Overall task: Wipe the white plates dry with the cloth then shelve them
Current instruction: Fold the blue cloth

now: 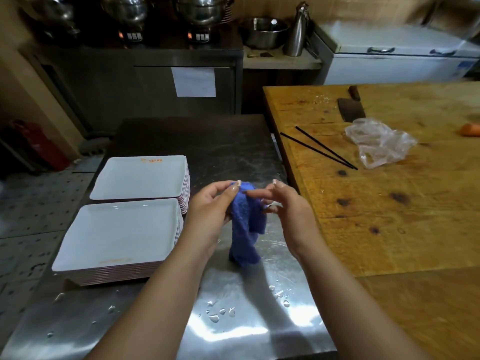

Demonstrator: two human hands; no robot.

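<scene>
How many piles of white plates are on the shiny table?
2. The near stack sits at the steel table's left edge; the far stack lies right behind it. Plates within each pile can't be counted.

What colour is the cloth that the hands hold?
The cloth is blue; the head view shows it best.

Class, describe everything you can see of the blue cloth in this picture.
The blue cloth looks like soft, nubby towelling, bunched and crumpled rather than spread flat. Its top is pinched by the left hand, and the fingers of the right hand touch it from the other side. The rest hangs down in folds, with its lower end at or just above the wet steel table, right of the plate stacks.
</scene>
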